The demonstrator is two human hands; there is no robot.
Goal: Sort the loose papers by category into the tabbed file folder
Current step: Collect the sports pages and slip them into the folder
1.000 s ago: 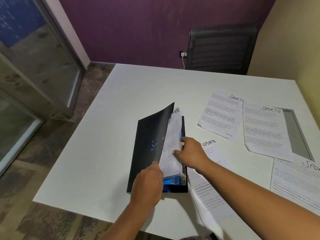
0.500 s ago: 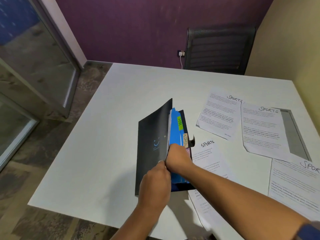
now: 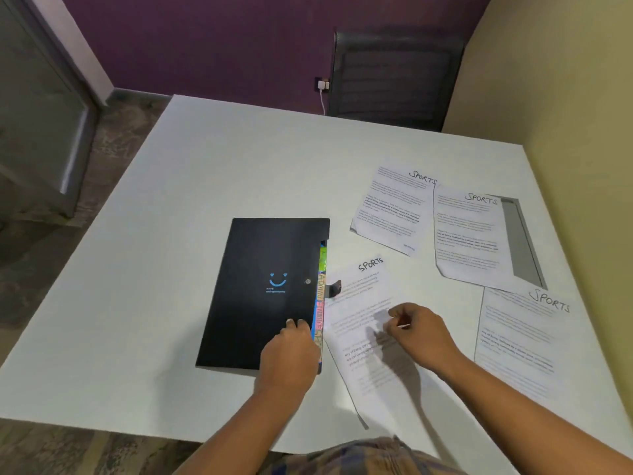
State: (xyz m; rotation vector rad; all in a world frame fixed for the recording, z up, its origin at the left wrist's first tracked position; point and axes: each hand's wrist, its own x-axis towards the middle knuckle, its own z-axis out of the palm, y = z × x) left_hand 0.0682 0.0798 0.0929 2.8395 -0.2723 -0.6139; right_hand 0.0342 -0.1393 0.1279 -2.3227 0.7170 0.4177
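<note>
**Nearest sheet.** The SPORTS sheet (image 3: pixel 356 296) lies flat on the white table (image 3: pixel 205 186), just right of the folder, with its near corner running past the table edge. Judged light, limp and thin. It will likely sag if held at one point and slide if pushed, so take it at a free edge or at the overhanging corner, thumb over and fingers under.

**Right hand.** The right hand (image 3: pixel 421 334) sits over the middle of this sheet. Its fingers are curled, with thumb and forefinger close together. Whether they pinch the paper or only hover cannot be told.

**Left hand.** The left hand (image 3: pixel 291 354) rests bent fingertips on the cover near the opening edge. It wraps round nothing.

**Folder.** The black tabbed file folder (image 3: pixel 267 293) lies closed and flat. Coloured index tabs (image 3: pixel 321 299) show along its right side. The cover is judged stiff but thin, so lift it at that edge.

**Remaining papers.** One SPORTS sheet (image 3: pixel 520 337) lies to the right. Two more (image 3: pixel 390 210) (image 3: pixel 469 234) lie farther back, overlapping slightly.
</note>
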